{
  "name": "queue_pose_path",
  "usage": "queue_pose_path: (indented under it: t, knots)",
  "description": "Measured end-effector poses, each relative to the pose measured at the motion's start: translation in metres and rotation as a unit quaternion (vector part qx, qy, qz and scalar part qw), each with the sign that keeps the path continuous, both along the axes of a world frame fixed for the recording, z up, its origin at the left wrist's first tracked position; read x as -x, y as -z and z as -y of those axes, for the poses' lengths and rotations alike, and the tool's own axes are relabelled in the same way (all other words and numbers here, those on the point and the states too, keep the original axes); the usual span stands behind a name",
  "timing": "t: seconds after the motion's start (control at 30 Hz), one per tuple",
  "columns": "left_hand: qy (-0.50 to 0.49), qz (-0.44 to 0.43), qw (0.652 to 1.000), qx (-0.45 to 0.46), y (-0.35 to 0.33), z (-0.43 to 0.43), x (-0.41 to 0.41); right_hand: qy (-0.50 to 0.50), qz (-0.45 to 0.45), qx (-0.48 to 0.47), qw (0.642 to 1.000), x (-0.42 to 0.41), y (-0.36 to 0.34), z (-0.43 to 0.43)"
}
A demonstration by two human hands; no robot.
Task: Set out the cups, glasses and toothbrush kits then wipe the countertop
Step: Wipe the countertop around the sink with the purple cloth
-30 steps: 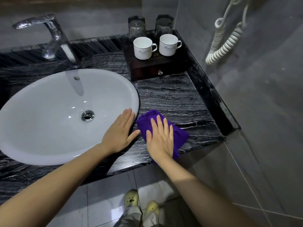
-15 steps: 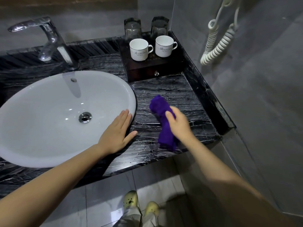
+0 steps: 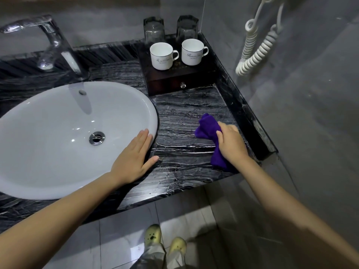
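My right hand point(image 3: 231, 143) grips a bunched purple cloth point(image 3: 207, 128) on the black marble countertop point(image 3: 180, 117), near its right raised edge. My left hand point(image 3: 134, 158) lies flat with fingers apart on the rim of the white sink point(image 3: 58, 133). At the back, two white cups point(image 3: 162, 56) point(image 3: 192, 52) stand on a dark wooden drawer box point(image 3: 180, 78). Two upturned glasses point(image 3: 154, 30) point(image 3: 186, 26) stand behind them. No toothbrush kits are visible.
A chrome tap point(image 3: 50, 41) rises behind the sink. A white coiled cord point(image 3: 256, 45) hangs on the grey wall to the right. A raised marble ledge point(image 3: 250, 121) borders the counter's right side. My feet point(image 3: 165, 241) stand on the tiled floor below.
My right hand went from flat on the spread cloth to gripping it bunched, and has carried it rightward toward the counter's right edge. My left hand stayed on the sink rim.
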State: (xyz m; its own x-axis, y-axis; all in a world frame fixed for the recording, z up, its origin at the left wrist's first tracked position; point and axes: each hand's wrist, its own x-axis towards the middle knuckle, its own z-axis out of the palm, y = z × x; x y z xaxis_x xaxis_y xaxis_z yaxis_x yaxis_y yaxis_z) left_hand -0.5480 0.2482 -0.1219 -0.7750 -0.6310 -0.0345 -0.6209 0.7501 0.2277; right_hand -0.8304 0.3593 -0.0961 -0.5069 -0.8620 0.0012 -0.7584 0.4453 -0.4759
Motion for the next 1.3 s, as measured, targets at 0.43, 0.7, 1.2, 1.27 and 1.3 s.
queue_pose_path:
  t: [0.43, 0.7, 1.2, 1.27, 1.3]
  knots:
    - [0.023, 0.023, 0.999, 0.017, -0.007, 0.001, -0.012, -0.145, -0.071, -0.017, 0.987, 0.01, 0.034, -0.031]
    - [0.001, 0.045, 0.998, 0.038, -0.009, -0.004, -0.031, -0.1, -0.078, -0.032, 0.991, 0.014, 0.037, 0.013]
    - [0.014, 0.056, 0.998, 0.034, -0.005, -0.001, -0.032, -0.343, -0.027, -0.024, 0.939, -0.06, 0.036, 0.04]
    - [0.016, 0.052, 0.998, 0.027, -0.004, -0.001, -0.033, -0.343, -0.022, -0.023, 0.939, -0.072, 0.035, 0.034]
    - [0.016, 0.049, 0.998, 0.024, -0.004, -0.001, -0.034, -0.339, -0.02, -0.022, 0.94, -0.078, 0.035, 0.031]
